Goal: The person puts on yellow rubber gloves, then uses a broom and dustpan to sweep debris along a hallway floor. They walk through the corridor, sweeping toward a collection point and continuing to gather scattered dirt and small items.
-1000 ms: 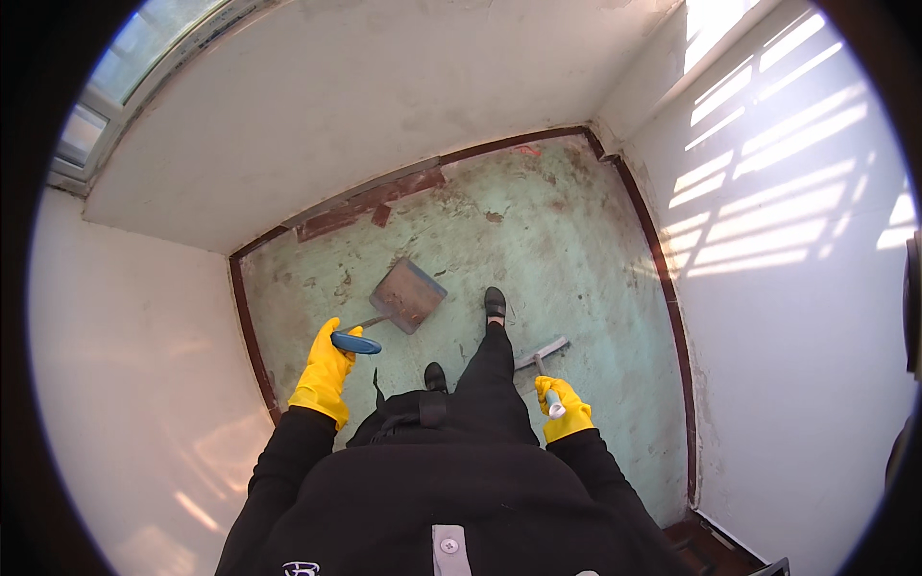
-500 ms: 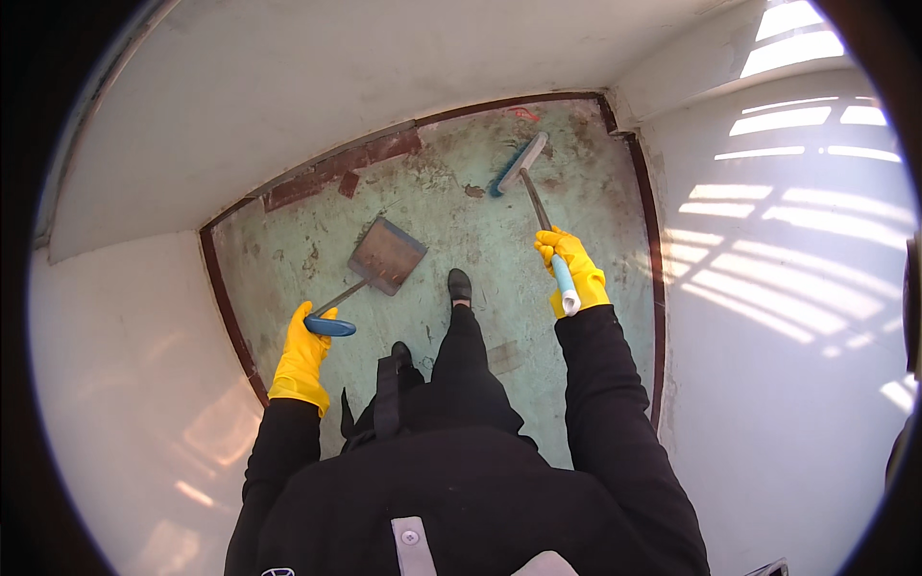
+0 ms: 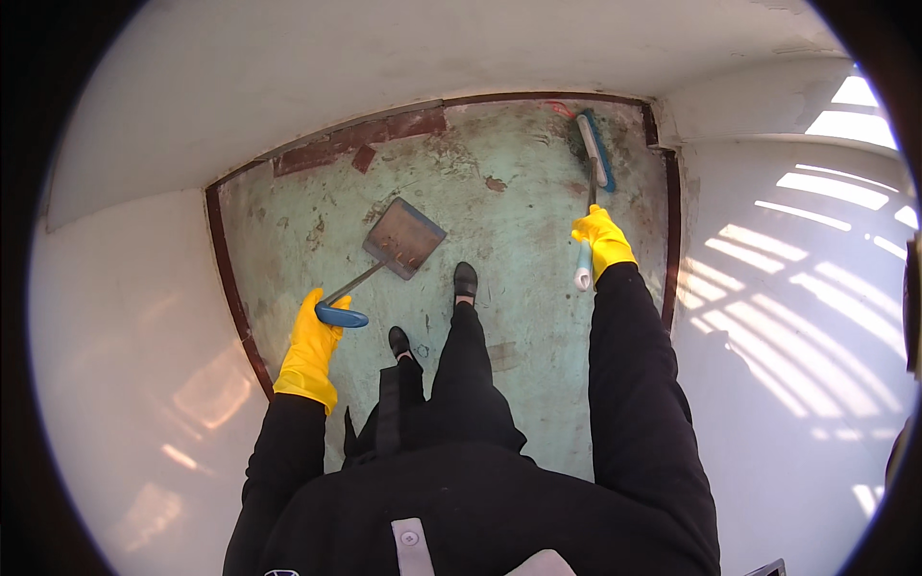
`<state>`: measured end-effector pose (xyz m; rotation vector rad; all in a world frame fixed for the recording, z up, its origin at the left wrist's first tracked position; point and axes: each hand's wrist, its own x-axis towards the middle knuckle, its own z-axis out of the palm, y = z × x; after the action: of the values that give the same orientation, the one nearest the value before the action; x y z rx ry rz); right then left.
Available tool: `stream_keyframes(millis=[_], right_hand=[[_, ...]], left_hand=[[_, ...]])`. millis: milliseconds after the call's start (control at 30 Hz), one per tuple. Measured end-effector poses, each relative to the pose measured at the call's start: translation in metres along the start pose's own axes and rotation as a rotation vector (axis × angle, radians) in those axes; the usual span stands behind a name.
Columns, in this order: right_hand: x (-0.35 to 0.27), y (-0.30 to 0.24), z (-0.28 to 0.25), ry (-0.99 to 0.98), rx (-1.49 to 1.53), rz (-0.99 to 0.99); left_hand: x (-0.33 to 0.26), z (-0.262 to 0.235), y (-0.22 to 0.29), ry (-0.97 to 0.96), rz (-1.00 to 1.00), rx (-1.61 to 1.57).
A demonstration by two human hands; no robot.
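Observation:
Both my hands wear yellow rubber gloves. My left hand [image 3: 315, 346] is closed round the blue-ended handle of a long-handled dustpan [image 3: 407, 238]; its brownish, worn pan lies on the floor ahead of my feet, with a few small dark bits on it. Out to the right, my right hand [image 3: 605, 240] grips the handle of a broom [image 3: 597, 152] just above its light blue and white end. The broom's head, white with blue bristles, is down by the far right corner, bristles turned to the right. A reddish scrap [image 3: 561, 110] lies just left of the head.
The worn green floor [image 3: 499, 230] is stained and edged by a dark red border [image 3: 672, 230]. White walls [image 3: 125, 298] close in on the left, far side and right. A loose dark red piece [image 3: 363, 158] and a brown patch [image 3: 495, 183] show on the far floor.
My right hand has moved right and forward, carrying the broom; its head has swung toward the right corner, bristles now facing right instead of left. My left hand still holds the dustpan.

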<state>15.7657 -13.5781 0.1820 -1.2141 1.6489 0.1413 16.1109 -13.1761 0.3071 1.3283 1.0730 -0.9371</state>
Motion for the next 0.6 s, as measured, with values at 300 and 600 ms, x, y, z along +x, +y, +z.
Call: stream_keyframes(millis=[300, 600], right_hand=[[-0.21, 0.014, 0.097, -0.569, -0.699, -0.083], [-0.23, 0.024, 0.039, -0.535, -0.28, 0.17]], left_hand=[[0.008, -0.014, -0.002, -0.033, -0.015, -0.052], [0.018, -0.089, -0.011, 0.014, 0.074, -0.238]])
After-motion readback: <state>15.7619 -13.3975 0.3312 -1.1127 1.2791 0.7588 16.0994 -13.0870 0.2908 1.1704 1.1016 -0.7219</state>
